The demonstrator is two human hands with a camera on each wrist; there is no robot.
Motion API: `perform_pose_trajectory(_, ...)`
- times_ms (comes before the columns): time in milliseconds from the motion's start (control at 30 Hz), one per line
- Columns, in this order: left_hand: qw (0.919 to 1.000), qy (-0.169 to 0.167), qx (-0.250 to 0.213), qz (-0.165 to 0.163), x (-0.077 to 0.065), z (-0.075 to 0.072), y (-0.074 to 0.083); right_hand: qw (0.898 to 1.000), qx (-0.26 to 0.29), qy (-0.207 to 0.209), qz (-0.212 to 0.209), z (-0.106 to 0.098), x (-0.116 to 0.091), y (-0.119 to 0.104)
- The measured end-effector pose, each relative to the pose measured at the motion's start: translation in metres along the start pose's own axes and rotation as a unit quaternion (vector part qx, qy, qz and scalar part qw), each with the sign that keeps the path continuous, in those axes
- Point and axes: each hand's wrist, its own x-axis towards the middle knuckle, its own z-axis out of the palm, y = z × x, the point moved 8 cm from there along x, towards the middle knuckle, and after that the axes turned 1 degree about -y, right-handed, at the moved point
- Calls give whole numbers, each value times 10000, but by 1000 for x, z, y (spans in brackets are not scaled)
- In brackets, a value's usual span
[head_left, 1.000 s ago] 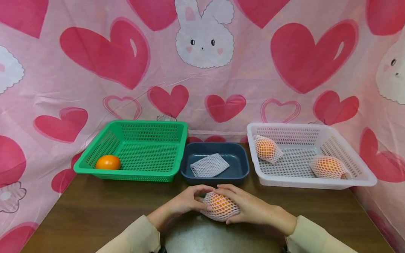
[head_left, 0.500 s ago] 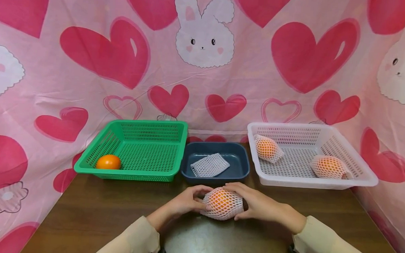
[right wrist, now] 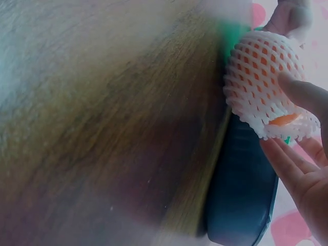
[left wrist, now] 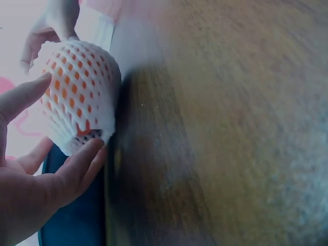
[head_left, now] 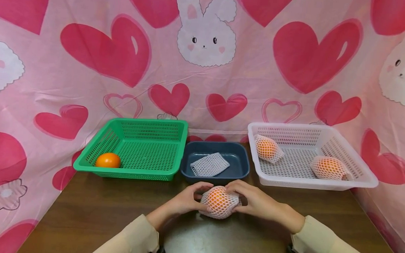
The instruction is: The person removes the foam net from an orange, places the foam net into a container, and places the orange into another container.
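Observation:
An orange in a white foam net sleeve [head_left: 218, 203] is held low over the table, in front of the blue tray. My left hand [head_left: 193, 198] grips its left end, thumb in front and fingers behind; the left wrist view shows the thumb on the mesh and fingertips at an opening. From the right, my right hand [head_left: 261, 203] holds the sleeve's other end between thumb and fingers. In the right wrist view a strip of bare orange peel [right wrist: 283, 120] shows in that end's opening, beside the right thumb [right wrist: 297, 91].
A green basket [head_left: 126, 171] with one bare orange [head_left: 108, 160] stands at the left. The blue tray [head_left: 215, 179] holds a loose foam net [head_left: 210, 165]. At the right, a white basket [head_left: 317, 183] contains two netted oranges [head_left: 329, 168]. A printed cloth hangs behind.
My right hand slid rightward off the netted orange, then came back in and took hold of the sleeve's right end. My left hand kept its grip nearly in place.

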Motion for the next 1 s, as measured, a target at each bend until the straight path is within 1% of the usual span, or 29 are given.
perform_pose_trajectory(167,9993,42,295,218,-1,0,8,9999,101,-35,-3,0,2,1)
perform_pose_trajectory(267,9989,63,354,315,-1,1,11,9999,115,-47,-61,1,3,-1)
perform_pose_trajectory(400,9979,149,487,407,0,3,15,9999,9,26,-123,2,5,-1)
perform_pose_trajectory(467,9967,226,662,417,2,4,16,9998,-12,80,-163,1,5,-2)
perform_pose_trajectory(600,9921,421,1086,465,4,5,22,9989,1,220,-421,0,8,-7)
perform_pose_trajectory(733,9847,597,1500,652,5,9,29,9977,43,320,-594,1,10,-11)
perform_pose_trajectory(800,9810,649,1666,751,5,11,31,9978,61,330,-574,1,10,-12)
perform_pose_trajectory(900,9771,676,1823,865,4,14,33,9986,161,268,-416,2,9,-9)
perform_pose_trajectory(1000,9752,685,1894,920,4,14,34,9992,271,166,-235,2,7,-5)
